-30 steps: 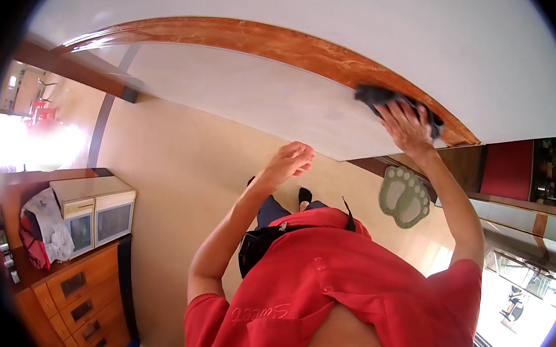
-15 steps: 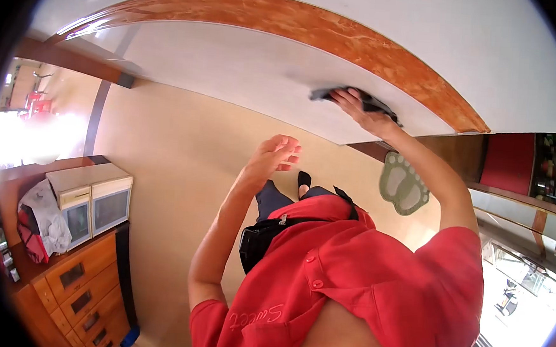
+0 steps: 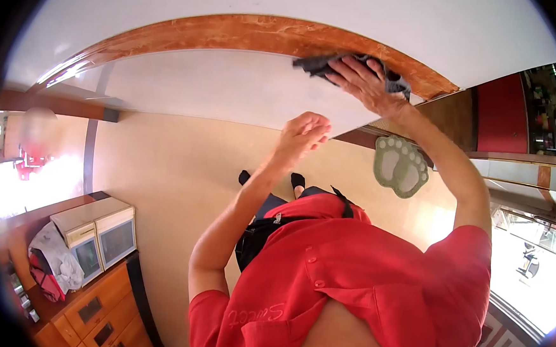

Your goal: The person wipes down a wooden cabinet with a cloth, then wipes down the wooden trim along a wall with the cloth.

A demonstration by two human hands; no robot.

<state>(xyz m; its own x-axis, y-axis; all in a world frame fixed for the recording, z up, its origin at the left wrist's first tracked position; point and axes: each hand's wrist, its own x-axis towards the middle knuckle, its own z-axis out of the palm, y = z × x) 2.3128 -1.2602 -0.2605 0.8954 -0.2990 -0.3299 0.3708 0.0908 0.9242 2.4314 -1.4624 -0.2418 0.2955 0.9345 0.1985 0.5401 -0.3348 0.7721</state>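
My right hand (image 3: 367, 88) lies over a dark grey cloth (image 3: 326, 63), pressing it to the glossy surface. The cloth reaches across the lower edge of the orange marbled band (image 3: 236, 32) and onto the white panel (image 3: 201, 73) beneath it. Its far part sticks out beyond my fingertips. My left hand (image 3: 306, 136) hangs in front of the panel's lower edge with nothing in it, its fingers loosely bent and slightly apart.
Below lies the beige floor (image 3: 164, 160) with a green paw-shaped mat (image 3: 400, 168) on the right. An orange drawer cabinet (image 3: 107, 312) stands at lower left, bearing a small glass-door cabinet (image 3: 116, 237) and a grey-and-red cloth bundle (image 3: 56, 265). A dark red panel (image 3: 501, 114) is at right.
My right hand and the cloth first moved left and off the orange band, then up onto its lower edge. My left hand has shifted slightly right and up. The view has tilted.
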